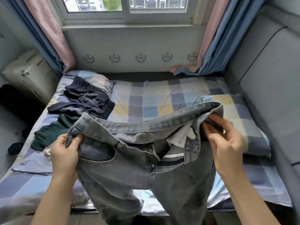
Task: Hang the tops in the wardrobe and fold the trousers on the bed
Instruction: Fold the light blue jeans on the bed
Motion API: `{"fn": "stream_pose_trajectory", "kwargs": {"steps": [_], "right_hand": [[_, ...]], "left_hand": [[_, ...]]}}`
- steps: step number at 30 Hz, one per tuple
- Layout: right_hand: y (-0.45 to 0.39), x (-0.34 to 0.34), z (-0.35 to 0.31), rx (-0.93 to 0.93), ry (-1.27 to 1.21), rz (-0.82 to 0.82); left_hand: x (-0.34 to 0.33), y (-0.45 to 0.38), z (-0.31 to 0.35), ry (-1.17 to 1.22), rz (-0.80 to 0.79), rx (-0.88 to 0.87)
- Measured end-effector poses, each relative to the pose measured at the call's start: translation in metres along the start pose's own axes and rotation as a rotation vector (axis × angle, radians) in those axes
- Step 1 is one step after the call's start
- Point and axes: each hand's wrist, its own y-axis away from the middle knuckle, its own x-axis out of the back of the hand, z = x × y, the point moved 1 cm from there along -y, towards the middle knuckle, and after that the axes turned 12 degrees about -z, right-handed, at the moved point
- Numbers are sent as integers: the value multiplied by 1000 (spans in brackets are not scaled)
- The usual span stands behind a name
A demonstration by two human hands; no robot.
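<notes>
Bed: the bed (162,98) with its checked cover fills the middle of the view, its far edge under the window.
Pillows: one pillow (253,120) lies along the right edge, another (97,82) at the far left corner.
Jeans: grey jeans (142,163) hang in the air over the near edge of the bed, held up by the waistband, fly unzipped, legs dropping below the mattress edge.
Dark top: a navy top (84,99) lies crumpled near the far left corner, partly on the pillow.
Green garment: a dark green garment (53,132) lies bunched along the left edge, just beside the jeans.
Left hand: the left hand (65,151) grips the waistband's left end, thumb curled over the denim.
Right hand: the right hand (227,143) pinches the waistband's right end; it is blurred, so the exact hold is uncertain.
Risk: the light right-hand pinch could let that side drop, twisting the legs; laying the jeans down leftward could trap the green garment underneath.
</notes>
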Motion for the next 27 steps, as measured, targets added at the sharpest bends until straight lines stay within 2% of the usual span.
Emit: {"fn": "stream_pose_trajectory", "kwargs": {"steps": [4, 7, 9, 11, 13, 16, 18, 21, 24, 27], "right_hand": [[-118, -18, 12, 69, 85, -30], [-241, -29, 43, 38, 353, -104], [-310, -29, 88, -41, 597, -196], [-348, -20, 156, -119, 742, -175], [-340, -8, 227, -239, 822, -168], [-274, 6, 357, -535, 872, -392], [-216, 17, 418, -748, 832, -457], [-156, 38, 492, -948, 864, -481], [-135, 41, 534, -989, 907, -501], [-129, 24, 580, -989, 914, -552]], "left_hand": [[-60, -114, 25, 62, -44, -72], [-113, -234, 21, 134, -60, -83], [-142, -301, -10, 39, -98, -30], [-162, -339, -69, -198, -148, 26], [-169, -338, -137, -398, -257, 107], [-157, -279, -271, -580, -488, 410], [-132, -226, -349, -652, -571, 552], [-86, -167, -436, -734, -580, 754], [-47, -138, -488, -702, -545, 876], [-13, -127, -532, -770, -500, 880]]}}
